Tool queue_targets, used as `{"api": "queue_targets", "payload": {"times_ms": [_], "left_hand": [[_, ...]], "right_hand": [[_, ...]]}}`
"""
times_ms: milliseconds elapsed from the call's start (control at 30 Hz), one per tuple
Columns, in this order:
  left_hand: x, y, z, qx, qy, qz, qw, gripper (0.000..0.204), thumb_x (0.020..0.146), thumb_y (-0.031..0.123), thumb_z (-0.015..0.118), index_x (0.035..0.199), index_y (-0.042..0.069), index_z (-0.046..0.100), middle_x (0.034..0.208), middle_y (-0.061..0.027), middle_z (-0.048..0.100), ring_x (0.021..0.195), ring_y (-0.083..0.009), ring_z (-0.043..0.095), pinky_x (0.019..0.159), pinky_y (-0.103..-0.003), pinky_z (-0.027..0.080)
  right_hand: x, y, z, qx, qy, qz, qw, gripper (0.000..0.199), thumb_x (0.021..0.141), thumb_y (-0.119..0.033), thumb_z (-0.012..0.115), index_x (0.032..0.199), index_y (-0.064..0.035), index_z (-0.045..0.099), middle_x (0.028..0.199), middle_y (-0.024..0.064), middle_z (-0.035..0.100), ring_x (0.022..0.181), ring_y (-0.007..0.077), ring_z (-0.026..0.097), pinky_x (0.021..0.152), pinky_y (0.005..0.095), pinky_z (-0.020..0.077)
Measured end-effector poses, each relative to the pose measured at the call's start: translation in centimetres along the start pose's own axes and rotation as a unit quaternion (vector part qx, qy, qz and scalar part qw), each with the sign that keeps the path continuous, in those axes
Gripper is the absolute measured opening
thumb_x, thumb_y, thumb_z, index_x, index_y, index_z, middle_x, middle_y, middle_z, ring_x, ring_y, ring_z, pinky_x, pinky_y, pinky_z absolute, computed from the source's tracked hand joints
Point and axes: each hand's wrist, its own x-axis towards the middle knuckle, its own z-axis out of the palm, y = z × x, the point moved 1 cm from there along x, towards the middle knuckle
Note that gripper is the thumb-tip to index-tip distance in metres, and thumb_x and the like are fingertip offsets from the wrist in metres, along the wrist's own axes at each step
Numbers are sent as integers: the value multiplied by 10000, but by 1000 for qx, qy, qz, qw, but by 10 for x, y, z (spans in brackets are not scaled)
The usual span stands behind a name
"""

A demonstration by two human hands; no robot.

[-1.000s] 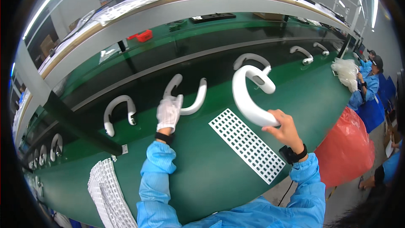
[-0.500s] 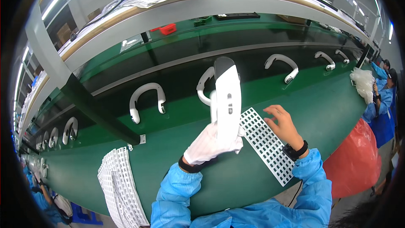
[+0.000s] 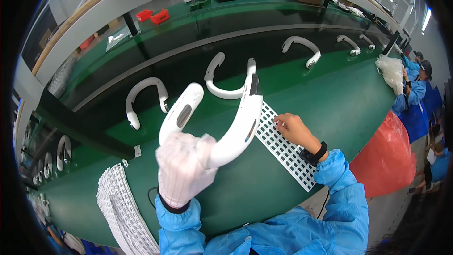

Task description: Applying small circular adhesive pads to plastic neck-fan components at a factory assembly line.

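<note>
My left hand [image 3: 183,167], in a white glove, is closed around the curved middle of a white U-shaped neck fan [image 3: 239,134]. The fan is held above the green table with both its ends pointing away from me; dark oval openings show on its arms. My bare right hand [image 3: 297,131] is at the far part of a white sheet of dark oval stickers [image 3: 289,158], which lies slantwise on the table. Its fingers are bent and drawn together over the sheet's edge; whether a sticker is between them is too small to tell.
More neck fans stand in a row on the conveyor belt, such as one at left [image 3: 147,82] and one at right [image 3: 302,42]. A stack of white sheets [image 3: 121,203] lies at my left. Near a red plastic bag [image 3: 387,160], co-workers [image 3: 417,85] sit at right.
My left hand has moved left and turned the neck fan from edge-on so that its U shape shows. My right hand's fingers have drawn in at the sheet. The view has shifted.
</note>
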Motion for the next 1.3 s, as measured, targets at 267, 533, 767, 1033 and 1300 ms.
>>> {"api": "queue_targets", "payload": {"times_ms": [267,533,767,1033,1300], "left_hand": [[-8,-49,-11,102,248,0,963,282,678,-2,815,921,30,675,786,-87,658,727,-271,634,671,-342,524],[-12,-59,16,-178,302,-74,934,266,682,9,835,890,18,669,847,-134,698,791,-258,683,781,-376,549],[-7,-52,43,-258,308,-78,912,274,657,-11,836,849,30,646,784,-98,676,682,-231,662,659,-322,550],[-11,-53,56,-184,268,-59,944,273,671,66,849,840,70,634,796,-67,668,643,-233,652,579,-318,547],[-11,-47,60,-169,244,-33,954,287,642,18,849,821,54,628,779,-81,676,649,-236,651,591,-313,547]], "right_hand": [[-3,-6,12,-41,-4,-4,999,272,841,-92,690,1070,49,653,976,220,613,892,390,637,811,432,524],[17,1,-6,-117,-130,38,984,306,853,-197,718,1092,-32,620,1065,185,591,1001,361,596,892,402,493],[31,17,-8,-121,-164,0,979,256,812,-194,742,948,-13,624,910,172,627,905,327,619,792,400,499],[14,-27,-12,-7,11,-54,998,82,830,2,671,889,35,624,753,128,640,650,215,628,591,326,496],[-23,-200,-28,168,120,-315,926,146,813,87,686,939,20,655,1079,149,558,725,122,605,573,230,494]]}}
